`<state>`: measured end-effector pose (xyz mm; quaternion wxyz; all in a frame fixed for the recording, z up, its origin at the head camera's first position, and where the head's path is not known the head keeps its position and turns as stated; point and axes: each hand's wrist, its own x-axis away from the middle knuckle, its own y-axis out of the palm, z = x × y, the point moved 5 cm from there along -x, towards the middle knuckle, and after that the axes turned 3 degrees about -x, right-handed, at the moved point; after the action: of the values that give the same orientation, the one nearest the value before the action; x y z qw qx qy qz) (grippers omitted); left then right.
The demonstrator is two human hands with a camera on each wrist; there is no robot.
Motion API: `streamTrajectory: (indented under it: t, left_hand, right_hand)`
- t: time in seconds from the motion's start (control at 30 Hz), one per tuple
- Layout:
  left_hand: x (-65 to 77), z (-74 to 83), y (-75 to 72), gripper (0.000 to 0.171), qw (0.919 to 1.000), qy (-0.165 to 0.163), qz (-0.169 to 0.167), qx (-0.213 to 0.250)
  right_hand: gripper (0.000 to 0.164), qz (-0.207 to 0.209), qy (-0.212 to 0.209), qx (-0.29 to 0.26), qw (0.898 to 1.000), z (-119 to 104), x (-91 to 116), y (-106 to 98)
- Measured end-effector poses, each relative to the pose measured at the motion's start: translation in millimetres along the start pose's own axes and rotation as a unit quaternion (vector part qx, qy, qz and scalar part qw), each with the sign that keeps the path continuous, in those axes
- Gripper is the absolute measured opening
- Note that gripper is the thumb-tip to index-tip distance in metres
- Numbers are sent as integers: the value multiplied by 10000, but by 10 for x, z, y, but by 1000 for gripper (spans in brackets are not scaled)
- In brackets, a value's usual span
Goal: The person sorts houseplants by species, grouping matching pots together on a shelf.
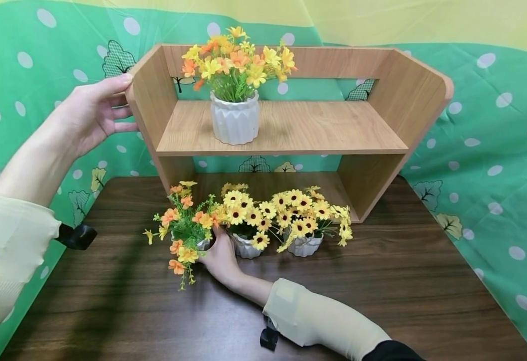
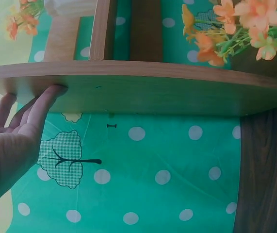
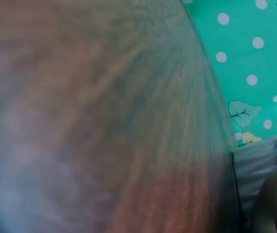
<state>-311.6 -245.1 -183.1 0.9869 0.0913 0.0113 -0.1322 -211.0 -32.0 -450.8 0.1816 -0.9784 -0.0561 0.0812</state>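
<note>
On the dark worktop (image 1: 380,291), just in front of the wooden shelf (image 1: 331,125), we have our right hand (image 1: 222,258) closed round the white pot (image 1: 204,244) of orange flowers (image 1: 186,228), thumb on its near side. We probably grip the pot itself to spare the blooms. Our left hand (image 1: 93,113) is spread, its fingers nearly straight against the shelf's left side and clasping nothing, seemingly to steady the frame. The nearer daisy pot (image 1: 248,249) and the farther daisy pot (image 1: 305,246) stand in a row to the right, perhaps for easy reach. The orange flowers fan leftward, their longest spread running up and down in the head view; with the pot mostly covered, we cannot tell whether its upright axis leans or its base touches the worktop.
</note>
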Motion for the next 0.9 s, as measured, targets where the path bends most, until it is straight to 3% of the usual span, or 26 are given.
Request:
streamTrajectory:
  t: [0.13,0.33,0.4,0.53,0.8,0.9]
  left_hand:
    - [-4,-1,-1,38,10000,19,-34,55]
    - [5,-7,-10,38,10000,-1,-20,71]
    - [9,-11,-20,37,10000,-15,7,62]
    - [15,-7,-30,37,10000,3,17,44]
    - [16,-3,-49,36,10000,-18,3,78]
    - [17,0,-58,36,10000,-6,16,95]
  right_hand:
    - [86,-39,-278,181,9994,-29,35,-9]
    - [76,-273,-313,270,9988,-108,61,-44]
    - [66,-337,-357,286,9984,-145,73,-69]
    - [29,-519,-283,178,9981,-208,98,-113]
    - [46,-1099,-264,-315,9931,-404,176,-180]
    - [31,-1227,-348,-495,9906,-482,204,-220]
